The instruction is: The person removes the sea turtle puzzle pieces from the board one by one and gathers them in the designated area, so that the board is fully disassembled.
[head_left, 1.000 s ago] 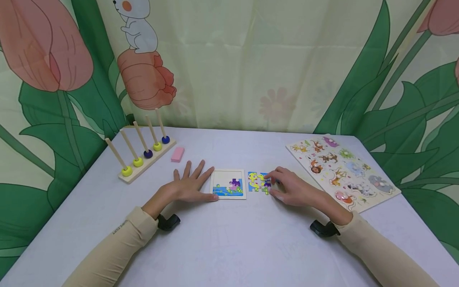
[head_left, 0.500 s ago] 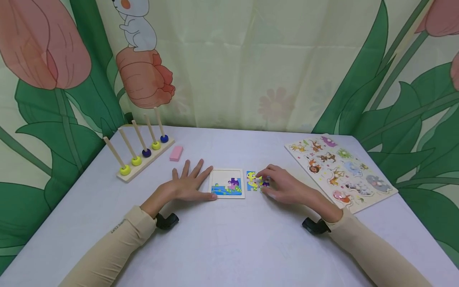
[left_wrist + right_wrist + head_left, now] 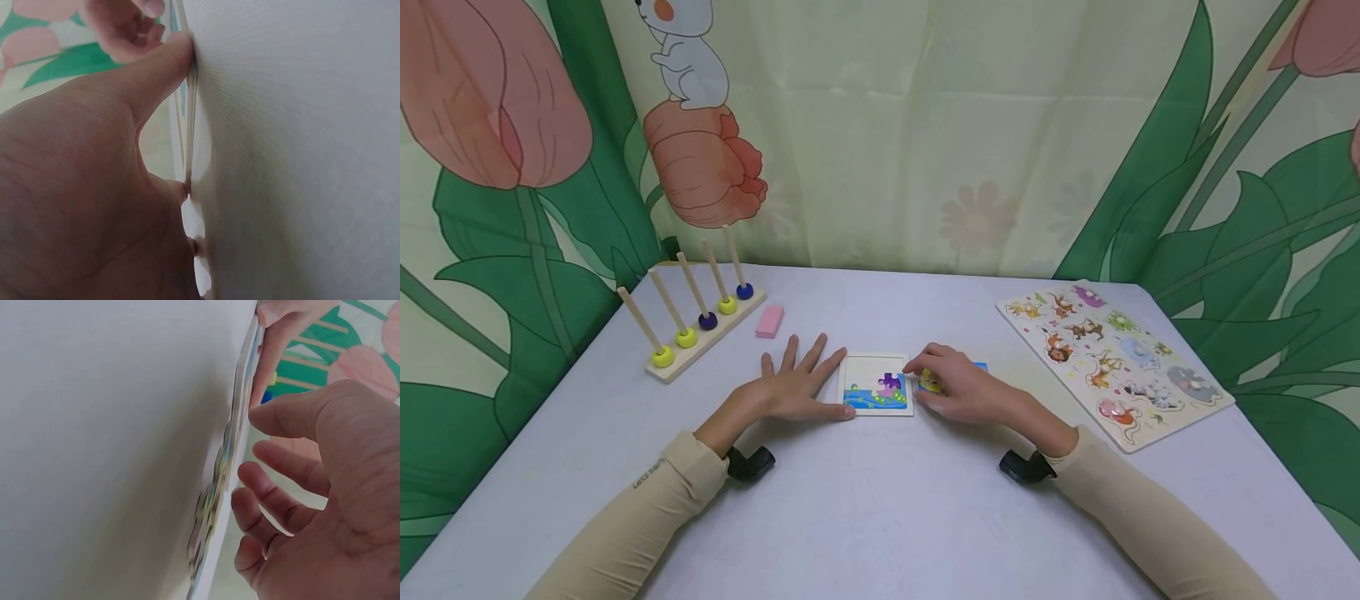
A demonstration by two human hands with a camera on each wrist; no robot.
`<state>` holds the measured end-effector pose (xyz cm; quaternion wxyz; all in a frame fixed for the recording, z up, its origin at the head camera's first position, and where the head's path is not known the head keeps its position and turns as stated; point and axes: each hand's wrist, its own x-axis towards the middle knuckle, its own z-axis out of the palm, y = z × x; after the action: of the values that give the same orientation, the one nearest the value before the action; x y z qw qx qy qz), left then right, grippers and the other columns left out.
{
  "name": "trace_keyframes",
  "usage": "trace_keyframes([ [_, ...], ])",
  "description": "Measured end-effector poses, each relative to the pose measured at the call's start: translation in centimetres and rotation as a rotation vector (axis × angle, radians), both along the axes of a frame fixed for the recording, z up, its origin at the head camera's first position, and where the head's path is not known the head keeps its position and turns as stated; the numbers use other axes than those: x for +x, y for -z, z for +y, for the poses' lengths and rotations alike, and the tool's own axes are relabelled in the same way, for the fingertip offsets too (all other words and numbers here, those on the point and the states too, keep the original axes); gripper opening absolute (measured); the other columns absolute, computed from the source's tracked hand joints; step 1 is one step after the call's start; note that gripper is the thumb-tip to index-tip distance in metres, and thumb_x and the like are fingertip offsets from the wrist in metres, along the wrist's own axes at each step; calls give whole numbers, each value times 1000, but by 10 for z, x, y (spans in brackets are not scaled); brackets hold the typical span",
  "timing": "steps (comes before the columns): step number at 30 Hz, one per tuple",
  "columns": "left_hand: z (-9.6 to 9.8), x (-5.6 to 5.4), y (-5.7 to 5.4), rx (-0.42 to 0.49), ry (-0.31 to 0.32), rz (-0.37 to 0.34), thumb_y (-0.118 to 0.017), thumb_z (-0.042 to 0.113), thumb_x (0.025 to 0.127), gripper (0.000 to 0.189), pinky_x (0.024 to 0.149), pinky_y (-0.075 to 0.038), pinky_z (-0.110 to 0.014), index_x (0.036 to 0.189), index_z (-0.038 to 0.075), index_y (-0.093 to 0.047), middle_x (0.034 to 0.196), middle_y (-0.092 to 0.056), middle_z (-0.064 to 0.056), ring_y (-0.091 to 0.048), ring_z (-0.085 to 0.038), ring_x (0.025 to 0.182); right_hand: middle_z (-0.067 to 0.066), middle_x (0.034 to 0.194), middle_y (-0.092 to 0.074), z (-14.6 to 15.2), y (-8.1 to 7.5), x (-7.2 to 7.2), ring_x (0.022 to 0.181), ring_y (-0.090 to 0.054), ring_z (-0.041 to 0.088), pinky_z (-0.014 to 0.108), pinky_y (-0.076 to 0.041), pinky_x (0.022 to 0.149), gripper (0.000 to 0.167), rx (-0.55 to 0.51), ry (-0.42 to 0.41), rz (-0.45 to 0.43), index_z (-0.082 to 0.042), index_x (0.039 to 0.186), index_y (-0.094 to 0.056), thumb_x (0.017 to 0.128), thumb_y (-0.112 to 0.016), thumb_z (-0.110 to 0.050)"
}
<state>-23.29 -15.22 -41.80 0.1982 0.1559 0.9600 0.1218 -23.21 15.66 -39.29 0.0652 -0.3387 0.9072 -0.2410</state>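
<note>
My left hand [image 3: 797, 393] lies flat with fingers spread at the left side of a small square jigsaw tray [image 3: 863, 367]. Its thumb touches the near-left corner, and the index fingertip is at the far-left corner. Blue, green and purple pieces fill the tray's lower part and some of its right side. Just right of the tray, my right hand [image 3: 964, 385] hovers over loose jigsaw pieces [image 3: 929, 381], partly hiding them. Its index fingertip is at the tray's right edge. In the right wrist view its fingers [image 3: 265, 487] are loosely bent, apart from the thumb, with nothing between them.
A wooden peg stand [image 3: 707, 337] with yellow and blue beads is at the back left. Beside it lies a pink block [image 3: 770, 322]. A large animal puzzle board [image 3: 1112, 362] covers the right side of the white table [image 3: 880, 500]. A printed curtain [image 3: 880, 150] hangs behind.
My right hand has moved left across the loose pieces to the tray's right edge, uncovering some blue at their far right. The left hand stays in place on the tray.
</note>
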Motion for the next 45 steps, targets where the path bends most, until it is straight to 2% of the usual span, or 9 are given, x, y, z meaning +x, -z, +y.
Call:
trace_keyframes([
  [4,2,1,-3,4,2,-1,-55,87,86,109,118,9,-86,171,39,-5,180,18,-2,27,-48,161,5,123,-64,-7,1,-1,112,-57,22,43,-49,101,35,-1,-9,0,-13,133,-71,98,-71,-19],
  [18,1,4,-5,14,4,-3,-55,87,87,109,118,9,-86,171,37,-6,180,18,-3,27,-48,161,6,127,-60,-22,2,-5,120,-54,23,43,-48,103,42,77,-11,-23,-16,139,-68,99,-73,-27],
  [24,1,7,-9,35,8,8,-54,91,83,114,117,9,-87,172,34,-11,181,11,-9,21,-52,162,8,127,-59,-24,1,-4,116,-53,22,39,-47,99,43,85,-20,-32,-16,140,-68,99,-72,-25],
  [29,1,5,-6,26,7,12,-50,96,81,116,118,10,-86,172,35,-9,181,13,-8,22,-50,162,8,127,-58,-25,1,-6,110,-52,20,35,-47,94,43,88,-21,-38,-15,140,-68,99,-72,-23],
  [33,0,3,-2,20,8,13,-50,96,81,117,118,9,-86,171,36,-8,180,15,-6,24,-49,162,8,127,-58,-26,1,-8,111,-52,19,35,-47,95,41,89,-25,-58,-15,139,-69,99,-72,-24],
  [36,0,4,-4,22,8,11,-51,95,82,116,118,9,-86,172,36,-8,180,15,-6,25,-49,162,8,126,-60,-26,0,-10,109,-54,19,35,-49,95,39,73,-27,-83,-16,136,-70,99,-73,-24],
  [40,1,6,-10,37,6,5,-53,92,83,114,117,11,-86,172,35,-10,181,13,-7,23,-51,162,6,121,-62,-24,1,-14,99,-56,15,32,-49,88,37,38,-20,-120,-16,133,-72,97,-76,-25],
  [45,2,8,-12,32,-1,-9,-56,89,84,113,118,11,-85,172,35,-10,181,14,-7,23,-50,162,6,119,-63,-24,2,-16,96,-54,16,30,-47,85,36,19,-30,-114,-16,131,-72,96,-77,-25],
])
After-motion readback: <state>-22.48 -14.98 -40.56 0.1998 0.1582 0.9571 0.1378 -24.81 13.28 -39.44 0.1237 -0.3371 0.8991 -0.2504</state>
